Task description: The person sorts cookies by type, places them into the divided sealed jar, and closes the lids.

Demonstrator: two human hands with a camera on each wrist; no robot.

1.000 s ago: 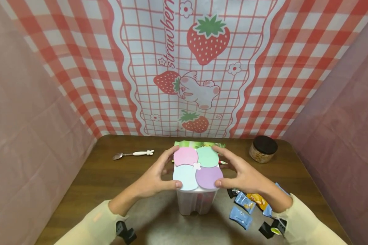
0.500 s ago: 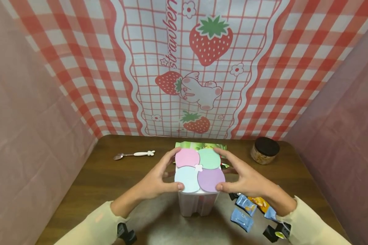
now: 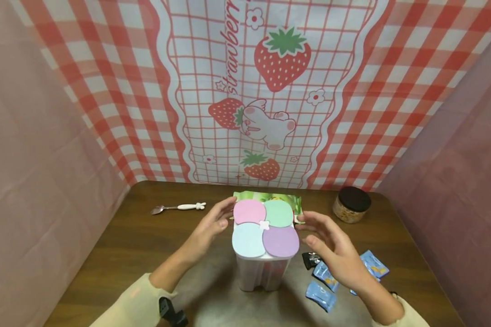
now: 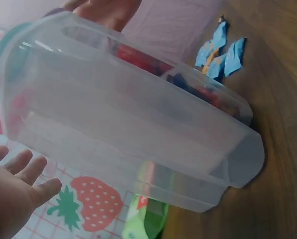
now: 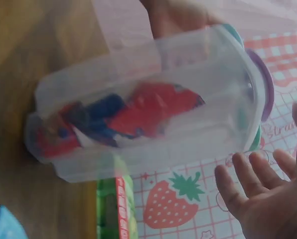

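Note:
A tall translucent storage container [image 3: 258, 274] stands upright on the table, its lid [image 3: 281, 241] made of pink, green, light blue and purple flaps. My left hand [image 3: 206, 231] is beside its left side, fingers extended and fingertips close to the lid's far left corner. Over on the right, my right hand [image 3: 338, 253] is spread apart from the lid with nothing in it. Through the wall in the right wrist view, red and dark blue wrapped packets [image 5: 153, 107] show in one compartment. From the left wrist view, the nearer container wall [image 4: 113, 109] has a compartment without packets behind it.
Behind the container lies a green printed bag [image 3: 288, 198]. A spoon [image 3: 186, 207] with a white rabbit-shaped handle lies at the back left. At the back right is a black-lidded jar [image 3: 352, 204]. Several blue packets [image 3: 321, 295] and a black packet [image 3: 310, 260] lie near my right hand.
Both hands have come off the lid, where thumbs and fingers held its sides. The right hand has moved right and down; the left thumb has lifted away. The container stays in place.

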